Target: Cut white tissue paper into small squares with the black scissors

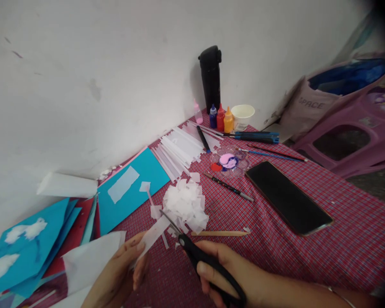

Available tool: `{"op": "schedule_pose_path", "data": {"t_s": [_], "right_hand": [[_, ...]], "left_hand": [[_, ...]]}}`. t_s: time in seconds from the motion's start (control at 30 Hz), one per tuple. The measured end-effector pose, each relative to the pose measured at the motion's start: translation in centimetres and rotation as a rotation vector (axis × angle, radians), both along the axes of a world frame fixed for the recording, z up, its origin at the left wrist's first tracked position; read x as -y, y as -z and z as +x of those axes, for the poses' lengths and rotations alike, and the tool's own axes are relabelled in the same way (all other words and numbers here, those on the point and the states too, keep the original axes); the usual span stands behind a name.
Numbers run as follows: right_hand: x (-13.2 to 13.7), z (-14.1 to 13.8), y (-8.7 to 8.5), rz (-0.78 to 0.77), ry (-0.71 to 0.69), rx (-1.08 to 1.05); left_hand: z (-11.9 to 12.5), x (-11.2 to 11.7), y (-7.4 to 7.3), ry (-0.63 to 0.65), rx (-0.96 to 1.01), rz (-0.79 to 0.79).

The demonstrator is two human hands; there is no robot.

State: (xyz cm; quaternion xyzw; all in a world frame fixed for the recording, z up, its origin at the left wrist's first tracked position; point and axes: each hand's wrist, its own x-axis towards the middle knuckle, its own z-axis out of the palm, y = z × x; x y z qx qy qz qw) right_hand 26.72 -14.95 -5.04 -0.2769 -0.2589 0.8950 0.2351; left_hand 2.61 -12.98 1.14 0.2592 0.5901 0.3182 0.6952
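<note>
My left hand (122,261) pinches a narrow white paper strip (153,234) that slants up to the right. My right hand (221,269) grips black-handled scissors (195,252), fingers through the loops. The scissor blades lie across the far end of the strip; whether they have cut into it I cannot tell. Just beyond the blades is a heap of small white paper pieces (184,201). A few loose pieces and a thin strip lie left of the heap. A wooden stick (221,233) rests right of the scissors.
Blue paper sheets (131,188) lie at left, with long white strips (179,147) behind the heap. To the right are a phone (287,196), a paint palette (228,162), a pencil (228,187) and a blue cutter (256,137). Paint bottles (220,119) and a black flask (211,79) stand by the wall.
</note>
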Motion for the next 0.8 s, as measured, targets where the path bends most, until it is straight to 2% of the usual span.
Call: {"op": "schedule_pose_path", "data": {"t_s": [0.1,0.23,0.4,0.5,0.67,0.8], "right_hand": [[-0.1,0.1,0.0,0.014,0.02,-0.019],[-0.2,0.6,0.1,0.023,0.083,-0.087],[0.0,1.2,0.2,0.031,-0.045,-0.086],[0.2,1.2,0.2,0.063,-0.07,-0.078],[-0.2,1.0,-0.2,0.065,-0.036,-0.047],[-0.5,0.9,-0.3,0.048,0.007,-0.055]], "left_hand": [[0.4,-0.3,-0.1,0.008,0.027,0.014],[1.3,-1.5,-1.1,0.046,0.013,0.079],[1.7,-3.2,-2.0,0.024,0.035,0.156],[1.6,-3.4,-1.5,0.039,0.007,0.146],[1.7,-2.9,0.0,0.135,-0.078,0.099],[2.1,-2.9,0.4,0.133,-0.078,0.08]]}}
